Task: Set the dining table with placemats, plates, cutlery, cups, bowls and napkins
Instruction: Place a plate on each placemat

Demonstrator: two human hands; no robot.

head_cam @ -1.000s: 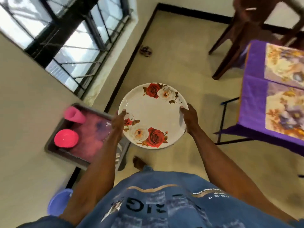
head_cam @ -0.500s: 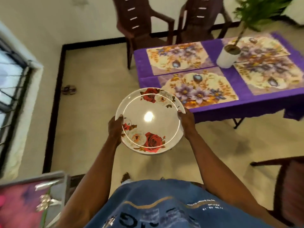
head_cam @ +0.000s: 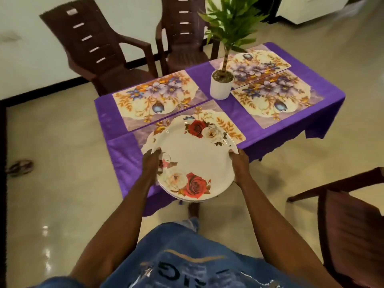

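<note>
Your plate (head_cam: 193, 161) covers most of the near placemat (head_cam: 227, 126) and part of the purple tablecloth (head_cam: 124, 150). You cannot count the plates stacked beneath it. Your fingers (head_cam: 152, 156) vanish under its rim. The chair (head_cam: 353, 225) at right is cut by the frame edge, and a sandal (head_cam: 19, 167) blurs at left.

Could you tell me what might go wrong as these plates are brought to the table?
The plates look stacked, gripped only at the rims by the left hand and right hand; one could slide off. Reaching the far mats risks knocking the plant pot.
</note>
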